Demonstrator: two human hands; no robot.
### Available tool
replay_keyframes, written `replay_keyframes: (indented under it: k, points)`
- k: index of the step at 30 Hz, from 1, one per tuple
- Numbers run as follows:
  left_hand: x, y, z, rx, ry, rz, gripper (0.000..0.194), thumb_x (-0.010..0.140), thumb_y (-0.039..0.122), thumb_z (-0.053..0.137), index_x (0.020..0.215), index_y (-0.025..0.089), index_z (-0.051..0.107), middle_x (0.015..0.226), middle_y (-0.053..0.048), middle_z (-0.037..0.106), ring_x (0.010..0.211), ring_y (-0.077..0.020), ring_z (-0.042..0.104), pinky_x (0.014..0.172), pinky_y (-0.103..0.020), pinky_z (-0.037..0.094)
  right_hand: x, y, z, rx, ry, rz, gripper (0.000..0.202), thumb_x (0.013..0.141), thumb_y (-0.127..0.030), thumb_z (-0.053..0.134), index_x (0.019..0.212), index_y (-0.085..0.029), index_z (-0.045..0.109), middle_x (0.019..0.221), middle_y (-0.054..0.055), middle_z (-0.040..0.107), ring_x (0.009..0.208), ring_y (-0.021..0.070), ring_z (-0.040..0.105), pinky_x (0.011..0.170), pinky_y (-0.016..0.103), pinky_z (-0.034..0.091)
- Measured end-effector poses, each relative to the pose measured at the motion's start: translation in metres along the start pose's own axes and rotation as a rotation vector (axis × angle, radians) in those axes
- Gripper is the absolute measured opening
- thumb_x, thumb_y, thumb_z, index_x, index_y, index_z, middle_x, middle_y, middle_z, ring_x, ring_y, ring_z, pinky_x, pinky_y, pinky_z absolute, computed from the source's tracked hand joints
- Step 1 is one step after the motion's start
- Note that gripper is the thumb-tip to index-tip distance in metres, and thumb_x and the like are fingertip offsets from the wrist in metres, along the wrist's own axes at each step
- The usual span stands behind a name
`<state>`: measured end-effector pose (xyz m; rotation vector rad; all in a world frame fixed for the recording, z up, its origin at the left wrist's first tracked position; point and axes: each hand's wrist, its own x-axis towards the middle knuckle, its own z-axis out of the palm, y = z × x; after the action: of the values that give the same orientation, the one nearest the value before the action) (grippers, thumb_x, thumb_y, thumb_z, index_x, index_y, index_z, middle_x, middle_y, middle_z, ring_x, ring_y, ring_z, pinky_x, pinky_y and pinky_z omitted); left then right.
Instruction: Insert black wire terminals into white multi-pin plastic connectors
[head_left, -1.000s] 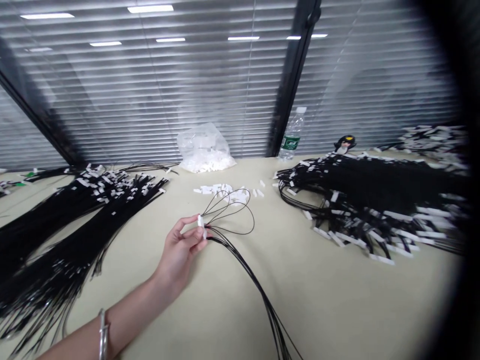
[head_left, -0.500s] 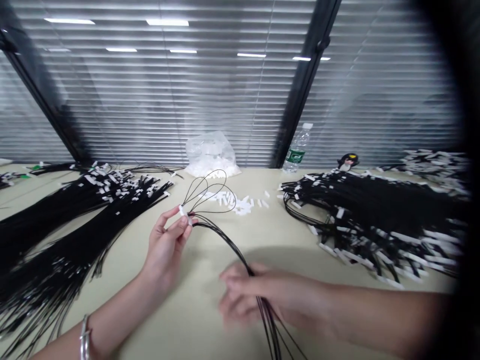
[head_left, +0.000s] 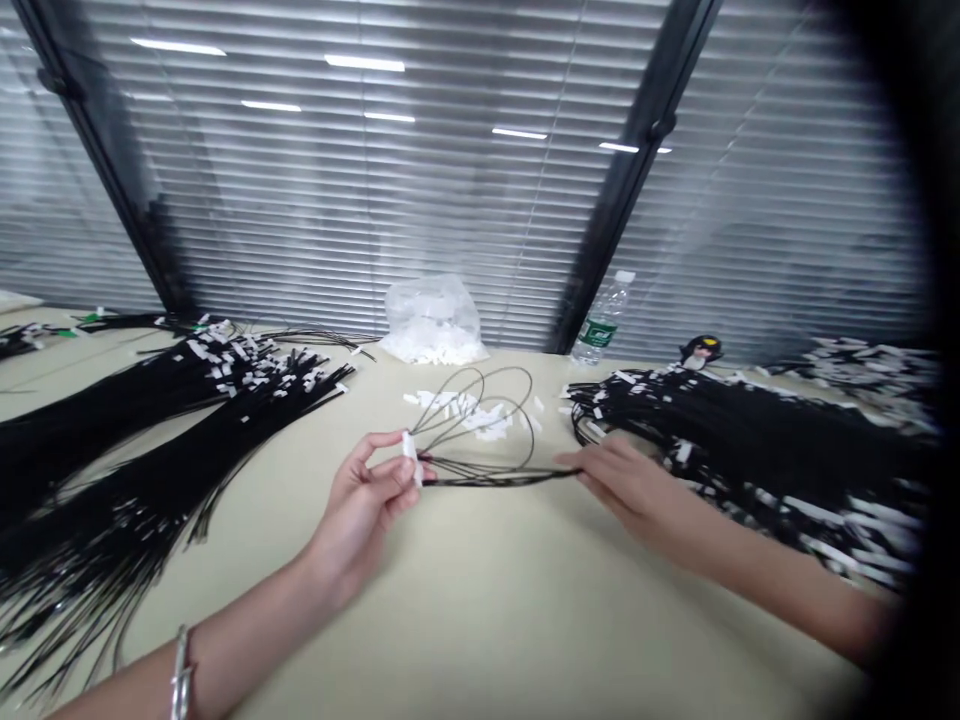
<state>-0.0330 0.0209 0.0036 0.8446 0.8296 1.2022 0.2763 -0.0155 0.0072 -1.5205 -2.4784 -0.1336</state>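
Between thumb and fingers, my left hand (head_left: 379, 490) pinches a white plug connector (head_left: 411, 458) with black wires coming out of it. Some of these wires bend up in thin loops (head_left: 480, 400) above the table. The rest run as a fairly straight black wire bundle (head_left: 502, 478) to the right, where my right hand (head_left: 619, 485) is closed around it. The far end of the bundle is hidden behind that hand. Loose white connectors (head_left: 487, 415) lie scattered on the table just beyond the loops.
Piles of black wires with white ends (head_left: 247, 400) spread over the left side. A larger wire pile (head_left: 735, 420) lies right, beside my right forearm. At the back are a clear bag of white pieces (head_left: 435, 320), a water bottle (head_left: 601, 320) and a small penguin figure (head_left: 700, 352).
My right hand has moved up and to the right and now grips the wires, drawing the bundle from a drooping curve to nearly straight. My left hand has shifted slightly right with the connector.
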Motion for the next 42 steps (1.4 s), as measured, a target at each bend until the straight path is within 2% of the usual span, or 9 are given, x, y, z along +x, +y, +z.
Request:
replay_keyframes:
  k: [4,8,11,15,19,23,31,38,42]
  points:
    - [-0.005,-0.013,0.0,0.103,0.072,-0.049,0.027,0.071,0.02,0.07,0.095,0.02,0.059,0.078,-0.004,0.07,0.081,-0.0142,0.065,0.065,-0.018,0.052,-0.014,-0.013,0.025,-0.131,0.059,0.004,0.049,0.071,0.002,0.039,0.116,-0.013,0.053,0.113,0.014,0.055,0.111,0.0279,0.046,0.091,0.047,0.041]
    - [-0.007,-0.016,0.002,0.135,0.097,-0.055,0.027,0.07,0.022,0.07,0.094,0.021,0.058,0.081,-0.005,0.07,0.085,-0.0175,0.065,0.068,-0.024,0.052,0.003,-0.047,0.006,-0.129,0.206,0.017,0.041,0.079,-0.005,0.039,0.119,-0.012,0.046,0.117,0.012,0.051,0.108,0.0229,0.045,0.094,0.042,0.039]
    - [-0.01,-0.015,0.005,0.131,0.082,-0.043,0.03,0.069,0.022,0.072,0.095,0.021,0.058,0.078,-0.004,0.071,0.084,-0.019,0.065,0.065,-0.024,0.052,0.024,-0.08,-0.008,-0.043,0.374,-0.198,0.029,0.083,-0.008,0.041,0.11,-0.009,0.05,0.103,0.01,0.057,0.096,0.0197,0.05,0.084,0.036,0.043]
    - [-0.014,-0.014,0.008,0.127,0.037,-0.027,0.032,0.069,0.02,0.071,0.097,0.022,0.056,0.073,-0.004,0.07,0.082,-0.0194,0.065,0.058,-0.021,0.051,0.046,-0.106,-0.003,-0.178,0.305,-0.298,0.02,0.079,-0.008,0.049,0.097,-0.013,0.055,0.092,0.007,0.057,0.09,0.0213,0.05,0.08,0.037,0.042]
    - [-0.014,-0.011,0.011,0.11,-0.026,-0.027,0.032,0.072,0.018,0.069,0.099,0.024,0.053,0.068,-0.001,0.068,0.073,-0.0168,0.064,0.049,-0.016,0.049,0.056,-0.108,-0.001,-0.228,0.262,-0.283,0.013,0.077,-0.006,0.048,0.085,-0.014,0.056,0.083,0.006,0.054,0.082,0.0204,0.048,0.075,0.036,0.042]
    - [-0.015,-0.007,0.012,0.016,-0.087,-0.056,0.032,0.072,0.011,0.068,0.097,0.026,0.054,0.061,0.004,0.063,0.047,-0.0055,0.053,0.04,-0.008,0.042,0.054,-0.107,-0.015,-0.184,0.42,-0.347,0.016,0.082,-0.006,0.045,0.083,-0.012,0.059,0.079,0.006,0.057,0.08,0.0176,0.051,0.071,0.032,0.043]
    - [-0.015,-0.008,0.01,-0.069,-0.147,-0.106,0.034,0.07,0.01,0.069,0.094,0.03,0.057,0.069,0.002,0.067,0.047,-0.0062,0.054,0.036,-0.007,0.04,0.041,-0.099,-0.025,-0.341,0.677,-0.593,0.021,0.086,-0.013,0.042,0.084,-0.014,0.063,0.09,0.005,0.063,0.081,0.0178,0.055,0.067,0.034,0.045]
    - [-0.013,-0.008,0.01,-0.042,-0.172,-0.104,0.033,0.069,0.011,0.071,0.093,0.03,0.06,0.058,0.005,0.064,0.036,-0.0044,0.049,0.035,-0.009,0.041,0.042,-0.102,-0.018,-0.259,0.627,-0.48,0.019,0.087,-0.013,0.04,0.092,-0.01,0.057,0.088,0.008,0.064,0.07,0.0172,0.057,0.061,0.033,0.046]
    - [-0.013,-0.005,0.012,-0.037,-0.194,-0.119,0.033,0.066,0.011,0.073,0.091,0.029,0.061,0.055,0.006,0.063,0.041,-0.0079,0.057,0.042,-0.013,0.048,0.042,-0.1,-0.019,-0.243,0.587,-0.445,0.02,0.089,-0.014,0.037,0.095,-0.01,0.056,0.084,0.006,0.065,0.063,0.0141,0.056,0.056,0.029,0.044]
